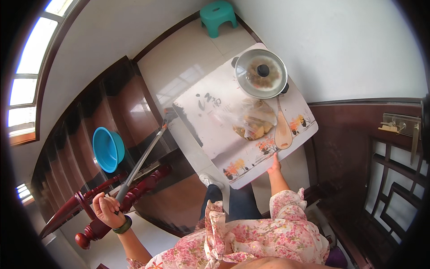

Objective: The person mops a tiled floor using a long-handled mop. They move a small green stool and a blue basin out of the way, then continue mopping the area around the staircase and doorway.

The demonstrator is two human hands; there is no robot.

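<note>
My left hand [109, 210], with a dark green bangle at its wrist, grips the grey handle of a long pole [144, 157]; the pole's far end is low near the table's left corner. At the near edge of a printed tabletop [215, 134], my right hand [274, 164] rests with a finger on top, its other fingers largely hidden. On that table stand a pot with a glass lid [247, 80] and, nearer, a clear plastic bag of yellowish-brown food [257, 126]. Food shows dimly through the lid. The pear-shaped instrument [283, 134] looks printed on the surface.
A blue plastic basin [116, 151] sits on the dark stairs to the left, behind a red wooden banister [90, 232]. A green plastic stool [218, 15] stands by the wall at the back. To the right is a dark wooden door [342, 151] with a metal latch.
</note>
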